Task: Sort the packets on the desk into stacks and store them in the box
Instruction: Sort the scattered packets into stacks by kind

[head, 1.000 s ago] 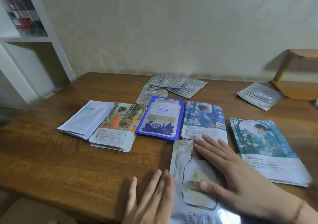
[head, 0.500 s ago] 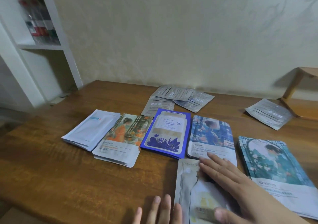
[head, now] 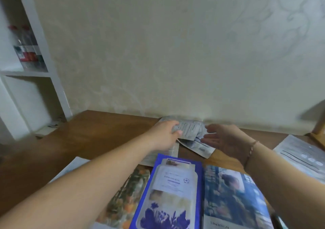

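Several grey packets (head: 190, 130) lie loosely piled at the far edge of the wooden desk (head: 91, 139), against the wall. My left hand (head: 165, 133) grips the top grey packet, thumb on its face. My right hand (head: 226, 139) hovers just right of the pile with fingers spread and holds nothing. Nearer to me lie sorted stacks: an orange-picture stack (head: 128, 197), a blue-bordered stack (head: 168, 193) and a blue-picture stack (head: 232, 197). A white stack's corner (head: 73, 165) shows beside my left forearm. No box is in view.
Another grey packet (head: 302, 156) lies at the right of the desk. A white shelf unit (head: 31, 70) with bottles stands at the left. A wooden stand's leg (head: 320, 124) is at the far right. The wall runs along the desk's back edge.
Both hands left the pale packet at the desk's front and reached forward to the grey pile at the back. My left hand took hold of the top grey packet. The camera tilted up.
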`<state>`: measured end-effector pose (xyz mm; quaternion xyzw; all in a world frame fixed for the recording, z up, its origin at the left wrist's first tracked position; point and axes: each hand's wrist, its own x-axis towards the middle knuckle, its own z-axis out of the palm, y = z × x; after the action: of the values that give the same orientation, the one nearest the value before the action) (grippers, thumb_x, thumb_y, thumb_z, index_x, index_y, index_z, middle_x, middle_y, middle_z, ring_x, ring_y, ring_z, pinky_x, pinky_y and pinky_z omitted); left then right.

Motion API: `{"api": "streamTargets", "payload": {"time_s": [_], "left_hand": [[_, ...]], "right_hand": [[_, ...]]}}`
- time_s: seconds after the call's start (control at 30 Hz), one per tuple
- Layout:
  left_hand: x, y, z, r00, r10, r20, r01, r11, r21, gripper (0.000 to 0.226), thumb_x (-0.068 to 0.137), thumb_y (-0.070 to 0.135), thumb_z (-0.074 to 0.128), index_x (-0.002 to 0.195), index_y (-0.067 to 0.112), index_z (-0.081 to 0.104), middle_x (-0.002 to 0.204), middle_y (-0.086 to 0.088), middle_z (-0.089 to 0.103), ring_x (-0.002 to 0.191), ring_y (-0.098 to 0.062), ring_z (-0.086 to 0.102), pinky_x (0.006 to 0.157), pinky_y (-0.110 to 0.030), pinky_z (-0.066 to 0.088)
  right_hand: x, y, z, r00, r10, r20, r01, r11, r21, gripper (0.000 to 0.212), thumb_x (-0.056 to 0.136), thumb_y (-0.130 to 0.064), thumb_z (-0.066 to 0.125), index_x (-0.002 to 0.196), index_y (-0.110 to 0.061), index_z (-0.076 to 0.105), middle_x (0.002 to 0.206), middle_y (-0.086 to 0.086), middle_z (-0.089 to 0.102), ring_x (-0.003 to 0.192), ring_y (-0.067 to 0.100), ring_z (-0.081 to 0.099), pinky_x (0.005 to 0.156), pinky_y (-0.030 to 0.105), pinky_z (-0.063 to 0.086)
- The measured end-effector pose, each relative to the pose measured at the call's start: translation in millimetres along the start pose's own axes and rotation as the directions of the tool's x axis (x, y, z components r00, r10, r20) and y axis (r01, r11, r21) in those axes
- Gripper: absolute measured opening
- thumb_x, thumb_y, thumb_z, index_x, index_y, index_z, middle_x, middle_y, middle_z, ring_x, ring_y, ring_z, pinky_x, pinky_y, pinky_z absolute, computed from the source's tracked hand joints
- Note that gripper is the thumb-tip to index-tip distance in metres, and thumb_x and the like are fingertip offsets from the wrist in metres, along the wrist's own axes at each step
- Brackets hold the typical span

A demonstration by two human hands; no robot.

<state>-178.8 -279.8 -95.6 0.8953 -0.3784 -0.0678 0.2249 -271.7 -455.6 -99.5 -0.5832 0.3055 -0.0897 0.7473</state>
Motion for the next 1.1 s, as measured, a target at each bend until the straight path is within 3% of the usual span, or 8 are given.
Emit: {"api": "streamTargets", "payload": {"time_s": [0.37,0.57,0.77,0.83,0.9,0.97,1.03,1.1], "left_hand": [[37,-33,33,0.993,-0.056,0.104,0.051,0.997,0.057,0.03,0.101,0.013,0.039,0.124,0.014,0.059,0.129,-0.008,0.059,0.113,-0.025,0.054,0.09,-0.031,0.043],[19,-26,21,0.982,-0.067,0.178,0.069,0.998,-0.007,0.035,0.102,0.014,0.038,0.132,0.016,0.056,0.135,-0.009,0.056,0.121,-0.025,0.053,0.103,-0.037,0.045],[-20,-12,8,0.996,-0.09,-0.021,0.082,0.963,-0.257,0.043,0.1,0.009,0.038,0.136,0.026,0.055,0.14,0.003,0.053,0.121,-0.02,0.056,0.096,-0.033,0.046],[-37,-4,5,0.993,-0.117,-0.004,0.106,0.913,-0.394,0.042,0.099,0.008,0.037,0.129,0.026,0.06,0.135,0.001,0.058,0.111,-0.016,0.058,0.093,-0.029,0.045],[-58,3,2,0.987,-0.148,0.06,0.151,0.746,-0.648,0.027,0.103,0.022,0.041,0.117,0.022,0.064,0.132,-0.005,0.06,0.113,-0.019,0.058,0.1,-0.034,0.045],[-77,12,-5,0.975,-0.101,0.2,0.222,0.321,-0.921,0.054,0.1,0.054,0.037,0.115,0.009,0.061,0.124,-0.014,0.06,0.111,-0.03,0.058,0.096,-0.041,0.045],[-96,16,-11,0.964,0.046,0.263,0.266,-0.094,-0.959,0.097,0.085,0.081,0.027,0.125,-0.001,0.058,0.126,-0.024,0.058,0.112,-0.039,0.056,0.092,-0.048,0.045],[-121,24,-18,0.958,0.16,0.238,0.275,-0.282,-0.919,0.113,0.076,0.09,0.023,0.134,-0.002,0.055,0.136,-0.029,0.052,0.119,-0.044,0.055,0.098,-0.054,0.045]], "right_hand": [[60,14,32,0.98,0.2,-0.001,-0.2,0.979,0.026,0.005,0.093,0.004,0.058,0.09,0.007,0.055,0.068,0.019,0.066,0.043,0.02,0.066,0.037,0.024,0.053],[49,13,46,0.975,0.22,0.004,-0.22,0.975,0.02,0.023,0.091,0.001,0.052,0.113,0.001,0.053,0.062,0.012,0.065,0.049,0.012,0.054,0.031,0.017,0.039],[1,4,45,0.998,-0.009,-0.064,0.016,0.995,0.101,0.013,0.082,-0.002,0.051,0.093,-0.008,0.053,0.061,0.005,0.056,0.07,0.02,0.063,0.08,0.04,0.046],[-17,-4,44,0.978,-0.169,-0.126,0.187,0.971,0.15,0.039,0.082,0.002,0.051,0.118,-0.013,0.05,0.064,0.005,0.048,0.069,0.019,0.055,0.086,0.047,0.049],[-40,-10,45,0.944,-0.317,-0.086,0.328,0.924,0.199,0.061,0.085,0.004,0.049,0.143,-0.015,0.037,0.068,0.006,0.045,0.066,0.018,0.047,0.084,0.043,0.054],[-76,-11,43,0.83,-0.557,0.013,0.557,0.83,0.021,0.066,0.083,-0.002,0.052,0.145,-0.019,0.038,0.063,0.001,0.044,0.064,0.017,0.045,0.065,0.028,0.05],[-118,-3,36,0.596,-0.756,0.27,0.8,0.531,-0.279,0.064,0.079,-0.009,0.057,0.139,-0.026,0.047,0.058,-0.004,0.049,0.058,0.012,0.047,0.056,0.021,0.044],[-156,16,27,0.353,-0.742,0.569,0.886,0.071,-0.458,0.058,0.079,-0.01,0.053,0.134,-0.027,0.054,0.073,-0.005,0.068,0.067,-0.001,0.059,0.062,0.019,0.05]]}}
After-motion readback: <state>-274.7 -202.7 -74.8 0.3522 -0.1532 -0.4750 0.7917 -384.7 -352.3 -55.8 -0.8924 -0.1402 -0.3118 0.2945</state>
